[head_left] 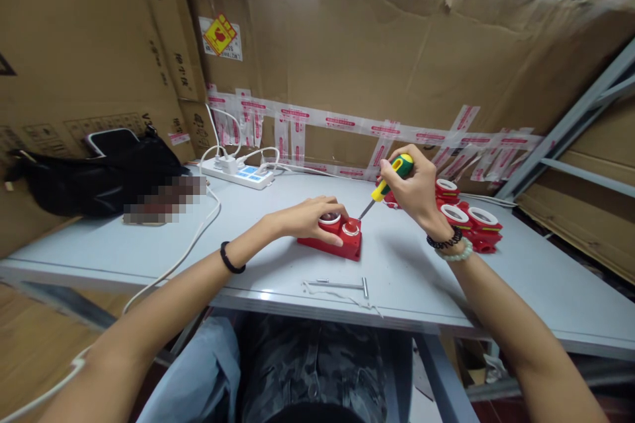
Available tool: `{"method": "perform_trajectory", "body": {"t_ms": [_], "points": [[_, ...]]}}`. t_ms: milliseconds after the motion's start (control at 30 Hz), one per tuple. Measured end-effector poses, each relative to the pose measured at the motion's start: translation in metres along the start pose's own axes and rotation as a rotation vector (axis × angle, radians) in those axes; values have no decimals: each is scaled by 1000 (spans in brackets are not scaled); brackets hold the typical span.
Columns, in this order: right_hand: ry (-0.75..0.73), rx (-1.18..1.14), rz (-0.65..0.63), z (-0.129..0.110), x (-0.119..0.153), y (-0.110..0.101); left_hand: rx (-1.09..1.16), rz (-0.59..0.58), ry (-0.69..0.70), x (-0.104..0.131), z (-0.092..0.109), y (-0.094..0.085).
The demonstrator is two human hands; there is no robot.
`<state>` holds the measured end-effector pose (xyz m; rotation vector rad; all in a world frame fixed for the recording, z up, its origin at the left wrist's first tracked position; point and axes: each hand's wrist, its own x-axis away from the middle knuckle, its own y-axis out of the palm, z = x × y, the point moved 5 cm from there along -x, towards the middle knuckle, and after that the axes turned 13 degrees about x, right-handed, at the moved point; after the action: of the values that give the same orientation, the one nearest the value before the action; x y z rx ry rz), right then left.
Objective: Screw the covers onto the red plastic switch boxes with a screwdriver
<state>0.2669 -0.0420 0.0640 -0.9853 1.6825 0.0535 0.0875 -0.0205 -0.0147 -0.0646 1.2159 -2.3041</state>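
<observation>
A red box-shaped device (pixel 337 248) with a white-ringed round window and a red button lies on the table in front of me. My left hand (pixel 317 219) is closed over its left part, fingers behind and thumb along the front. In my right hand (pixel 414 188) is a screwdriver (pixel 391 178) with a green and yellow handle. It is tilted, its shaft pointing down and left, and the tip is at the device's back right corner. Whether the tip sits in a screw is too small to tell. Nearer me lies a metal T-shaped tool (pixel 364 287) beside a thin white string (pixel 342 297).
Several similar red devices (pixel 489 238) stand beyond my right wrist. A white power strip (pixel 243 175) with plugs is at the back left, its cable (pixel 198 238) crossing the table. A black bag (pixel 99 178) lies at left. Cardboard (pixel 337 46) walls the back; a metal rack (pixel 565 99) is right.
</observation>
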Motion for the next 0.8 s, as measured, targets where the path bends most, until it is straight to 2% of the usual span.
{"method": "perform_trajectory", "body": {"t_ms": [233,367,433,600,733,800], "points": [[-104,119,-5,-21,-8,10,-29,3,-3,0,-1,0],[-110,273,-10,-25,-7,12,-28,1,-3,0,-1,1],[-96,302,-54,-23,-7,11,-28,0,-5,0,-1,1],[-103,175,-200,-22,-7,6,-25,-2,-6,0,-1,0],[-110,380,-106,-24,-7,1,-20,-3,-11,0,-1,0],[-106,414,-131,-24,-6,1,-14,-4,-9,0,0,0]]}}
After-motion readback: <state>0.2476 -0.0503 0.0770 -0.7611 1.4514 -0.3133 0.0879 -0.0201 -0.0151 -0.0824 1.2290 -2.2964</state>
